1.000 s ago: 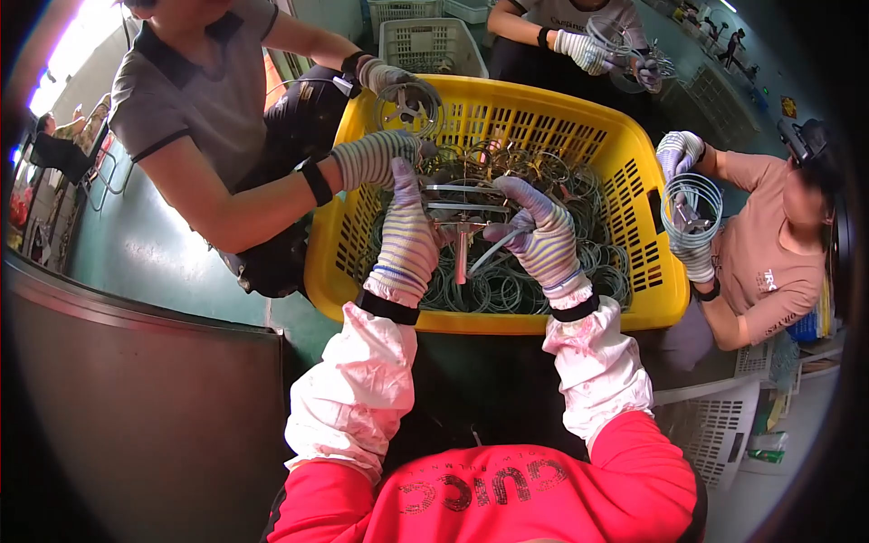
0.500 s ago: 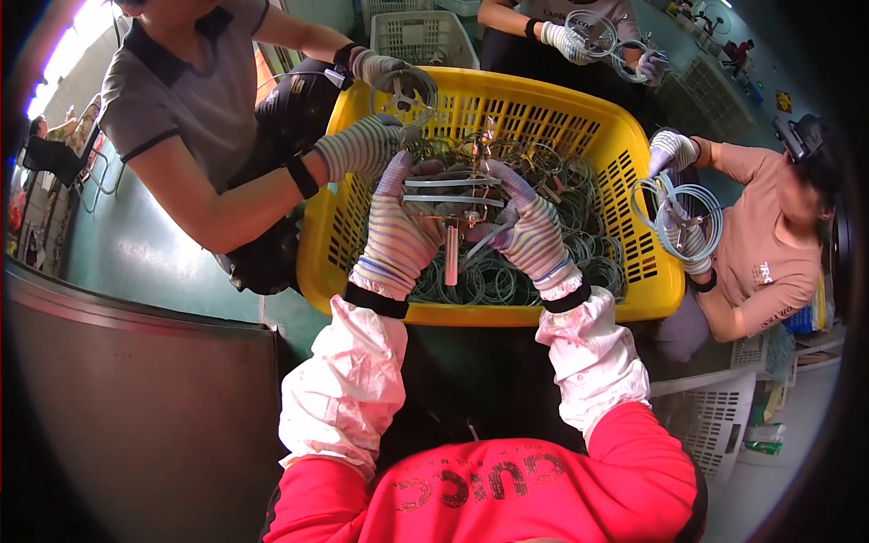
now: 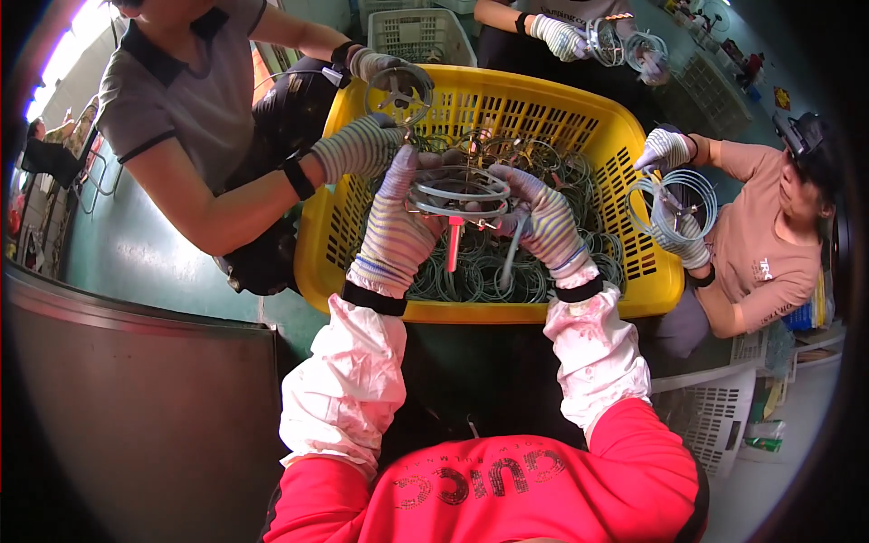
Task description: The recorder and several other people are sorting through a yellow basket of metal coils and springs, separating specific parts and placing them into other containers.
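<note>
Over the yellow plastic basket (image 3: 507, 314), my left hand (image 3: 396, 231) and my right hand (image 3: 550, 226), both in striped gloves, grip a coil of thin grey tubing (image 3: 462, 192) from its two sides. The coil seems to sit on a small wire frame, and a red stick-like piece (image 3: 453, 249) hangs below it. A loose grey end (image 3: 512, 249) dangles by my right fingers. Many similar coils (image 3: 471, 282) fill the basket beneath. My fingertips are partly hidden behind the coil.
A person at the left holds a round spoked piece (image 3: 398, 95) over the basket rim. Another at the right handles a grey coil (image 3: 674, 208), and one at the back holds further coils (image 3: 625, 45). White crates (image 3: 421, 36) stand behind. A metal panel (image 3: 145, 389) is at lower left.
The coil between my hands has tilted, so its rings now show as wider ovals. My right hand has shifted slightly. The person at the left has turned the spoked piece.
</note>
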The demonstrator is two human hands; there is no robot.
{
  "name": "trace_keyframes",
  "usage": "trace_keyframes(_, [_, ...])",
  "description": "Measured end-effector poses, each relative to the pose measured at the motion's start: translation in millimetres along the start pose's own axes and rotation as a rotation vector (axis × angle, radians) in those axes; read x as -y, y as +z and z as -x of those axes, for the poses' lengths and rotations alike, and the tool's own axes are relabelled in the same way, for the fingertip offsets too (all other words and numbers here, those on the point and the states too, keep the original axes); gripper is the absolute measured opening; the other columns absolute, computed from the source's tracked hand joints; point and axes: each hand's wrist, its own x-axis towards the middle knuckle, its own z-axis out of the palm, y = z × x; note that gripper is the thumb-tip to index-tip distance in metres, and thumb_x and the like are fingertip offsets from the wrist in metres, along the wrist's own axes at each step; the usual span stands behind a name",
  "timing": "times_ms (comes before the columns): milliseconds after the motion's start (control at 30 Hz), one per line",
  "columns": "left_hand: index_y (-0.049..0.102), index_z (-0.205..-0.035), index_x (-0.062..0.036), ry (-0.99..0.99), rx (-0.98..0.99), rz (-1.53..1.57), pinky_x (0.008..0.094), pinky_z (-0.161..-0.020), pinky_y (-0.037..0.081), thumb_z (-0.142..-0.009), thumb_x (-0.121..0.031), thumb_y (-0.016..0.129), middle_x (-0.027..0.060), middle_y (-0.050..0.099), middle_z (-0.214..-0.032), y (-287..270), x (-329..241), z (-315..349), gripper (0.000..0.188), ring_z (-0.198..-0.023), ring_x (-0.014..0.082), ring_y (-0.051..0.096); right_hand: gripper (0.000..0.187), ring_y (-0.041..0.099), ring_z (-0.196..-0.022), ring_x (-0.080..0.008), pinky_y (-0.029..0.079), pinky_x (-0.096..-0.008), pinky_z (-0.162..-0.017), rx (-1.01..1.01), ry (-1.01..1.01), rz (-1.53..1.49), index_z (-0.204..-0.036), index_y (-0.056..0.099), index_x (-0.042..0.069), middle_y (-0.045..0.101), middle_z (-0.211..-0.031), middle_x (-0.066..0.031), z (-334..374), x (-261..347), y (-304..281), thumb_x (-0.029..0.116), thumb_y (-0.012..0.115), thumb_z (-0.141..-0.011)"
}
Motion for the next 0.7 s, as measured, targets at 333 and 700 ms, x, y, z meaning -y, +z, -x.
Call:
trace_keyframes(333, [0.058, -0.132, -0.0005, 0.050, 0.017, -0.162, 0.0570, -0.105, 0.047, -0.095, -0.025, 0.069, 0.0144, 0.059, -0.138, -31, -4, -4, 0.046, -0.126, 0.0313, 0.055, 0.029, 0.069, -0.086, -0.0147, 0.053, -0.0301, -0.077, 0.491, 0.418, 0.718, -0.110, 0.074, 0.006, 0.076, -0.099, -0.0070, 11, 27, -27, 0.025, 0.077, -0.089])
trace_keyframes(700, [0.059, -0.128, -0.0026, 0.053, -0.048, -0.286, 0.0428, -0.094, 0.055, -0.089, -0.022, 0.077, 0.0091, 0.065, -0.127, -22, -6, -1, 0.047, -0.114, 0.0228, 0.061, 0.051, 0.058, -0.064, -0.0085, 0.046, -0.0215, -0.057, 0.119, 0.171, -0.305, -0.134, 0.058, 0.005, 0.064, -0.084, -0.0010, 17, 42, -36, 0.036, 0.071, -0.094])
